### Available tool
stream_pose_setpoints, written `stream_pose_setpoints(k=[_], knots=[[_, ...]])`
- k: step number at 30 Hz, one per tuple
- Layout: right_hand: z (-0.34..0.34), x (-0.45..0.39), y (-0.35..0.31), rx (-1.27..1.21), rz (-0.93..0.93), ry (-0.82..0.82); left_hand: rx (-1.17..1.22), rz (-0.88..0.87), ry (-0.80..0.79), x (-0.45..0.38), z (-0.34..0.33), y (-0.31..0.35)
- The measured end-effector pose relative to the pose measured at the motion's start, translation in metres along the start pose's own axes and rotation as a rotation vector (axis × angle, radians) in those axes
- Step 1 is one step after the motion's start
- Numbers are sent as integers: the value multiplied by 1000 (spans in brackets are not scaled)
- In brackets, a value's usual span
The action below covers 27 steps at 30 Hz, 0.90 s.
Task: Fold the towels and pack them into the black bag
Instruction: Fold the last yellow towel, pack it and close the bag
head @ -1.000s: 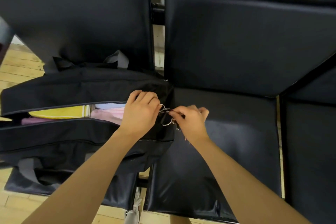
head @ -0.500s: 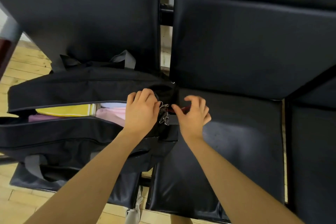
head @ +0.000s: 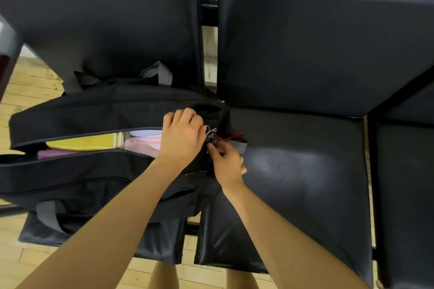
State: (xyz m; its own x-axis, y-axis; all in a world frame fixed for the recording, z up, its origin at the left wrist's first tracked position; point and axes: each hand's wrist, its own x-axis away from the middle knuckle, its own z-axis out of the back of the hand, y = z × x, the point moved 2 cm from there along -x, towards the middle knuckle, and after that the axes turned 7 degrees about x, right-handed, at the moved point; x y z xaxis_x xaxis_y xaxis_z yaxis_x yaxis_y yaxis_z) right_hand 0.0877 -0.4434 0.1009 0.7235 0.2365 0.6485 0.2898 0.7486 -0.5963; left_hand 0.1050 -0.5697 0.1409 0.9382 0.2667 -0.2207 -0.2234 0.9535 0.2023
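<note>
Premises appear to be a waiting area or hall with public seating; the exact type cannot be confirmed. Evidence: a row of black padded seats (head: 293, 171) with matching padded backrests (head: 317, 42), set side by side and joined by a dark metal frame bar (head: 208, 10) visible in the gap between backrests. Flooring is light wooden boards (head: 30, 87), seen at the left and along the near edge of the seats.
</note>
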Motion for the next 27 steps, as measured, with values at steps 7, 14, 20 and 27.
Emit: stream_pose_setpoints(k=[7, 14, 20, 27], knots=[[5, 12, 1, -127, -41, 96, -87, -111, -38, 6, -2, 2], [21, 23, -2, -45, -92, 345, -40, -95, -149, 6, 0, 22], [28, 29, -4, -28, -105, 391, 54, 21, -38, 26, 19, 10], [27, 41, -18, 1, -124, 367, 72, 270, -50, 54, 51, -55]])
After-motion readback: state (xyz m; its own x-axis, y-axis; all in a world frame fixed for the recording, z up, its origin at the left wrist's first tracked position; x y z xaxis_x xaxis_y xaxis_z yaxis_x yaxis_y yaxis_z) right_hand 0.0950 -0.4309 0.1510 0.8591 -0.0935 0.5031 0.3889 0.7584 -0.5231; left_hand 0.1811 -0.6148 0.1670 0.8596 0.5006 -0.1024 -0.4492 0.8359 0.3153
